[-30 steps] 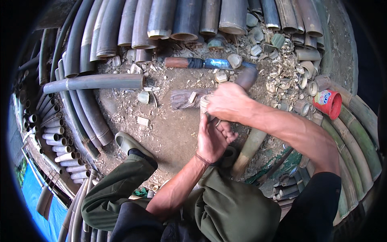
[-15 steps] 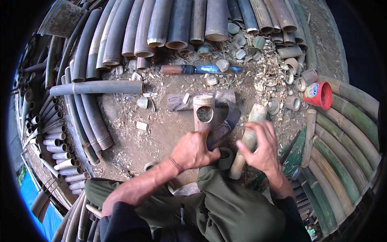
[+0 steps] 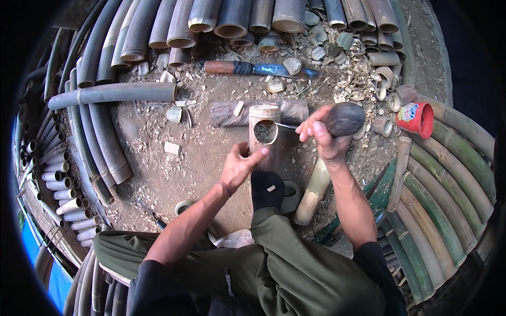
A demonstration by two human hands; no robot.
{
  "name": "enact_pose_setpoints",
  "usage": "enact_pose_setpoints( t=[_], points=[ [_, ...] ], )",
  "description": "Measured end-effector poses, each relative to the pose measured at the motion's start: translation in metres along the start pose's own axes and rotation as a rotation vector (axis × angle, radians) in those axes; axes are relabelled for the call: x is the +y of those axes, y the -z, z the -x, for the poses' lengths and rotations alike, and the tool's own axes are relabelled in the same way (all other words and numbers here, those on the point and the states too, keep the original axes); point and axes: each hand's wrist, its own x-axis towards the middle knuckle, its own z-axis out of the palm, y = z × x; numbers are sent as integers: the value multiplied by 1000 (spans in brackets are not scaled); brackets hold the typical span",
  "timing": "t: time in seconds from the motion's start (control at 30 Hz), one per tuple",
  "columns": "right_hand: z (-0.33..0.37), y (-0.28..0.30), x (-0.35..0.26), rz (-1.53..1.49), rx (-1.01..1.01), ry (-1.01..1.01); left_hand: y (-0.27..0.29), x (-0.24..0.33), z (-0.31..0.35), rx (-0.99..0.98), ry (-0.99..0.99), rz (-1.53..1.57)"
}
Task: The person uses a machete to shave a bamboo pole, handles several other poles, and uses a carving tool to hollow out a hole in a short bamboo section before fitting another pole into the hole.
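Observation:
A short bamboo tube (image 3: 256, 112) with a round hole in its side leans on a dark reddish log (image 3: 224, 114), its near end by my foot in a dark sock (image 3: 265, 197). My left hand (image 3: 238, 168) is at the tube's left side, thumb lying across it below the hole; its other fingers are partly hidden. My right hand (image 3: 328, 138) is closed around a carving knife with a thick dark rounded handle (image 3: 345, 119). The knife's thin metal blade (image 3: 286, 126) points left, its tip at the hole's right edge.
A large knife with a reddish handle (image 3: 219, 67) lies beyond the log. Bamboo lengths (image 3: 232, 16) line the far side, with more at left and a green stack (image 3: 443, 210) at right. A red container (image 3: 421, 120) lies near that stack. Pale shavings (image 3: 356, 81) litter the ground.
My right hand has closed on the dark-handled knife and brought its blade to the hole. My left hand has loosened, losing the dark piece beside it. The view has shifted slightly.

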Motion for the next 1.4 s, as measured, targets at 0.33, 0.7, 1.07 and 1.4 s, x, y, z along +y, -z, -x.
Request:
enact_pose_setpoints(
  t=[0.33, 0.7, 1.07, 1.4],
  points=[
    [-6, 14, 39, 226, -54, 98, -24, -20, -39, -36, -118, 108],
    [-15, 30, 39, -119, 332, -284, -19, -26, -49, -135, -121, 177],
    [59, -1, 26, 607, -663, 496, -5, -28, -59, -387, -119, 400],
    [75, 8, 43, 780, -892, 521, -19, -26, -61, -230, -88, 245]
  ],
)
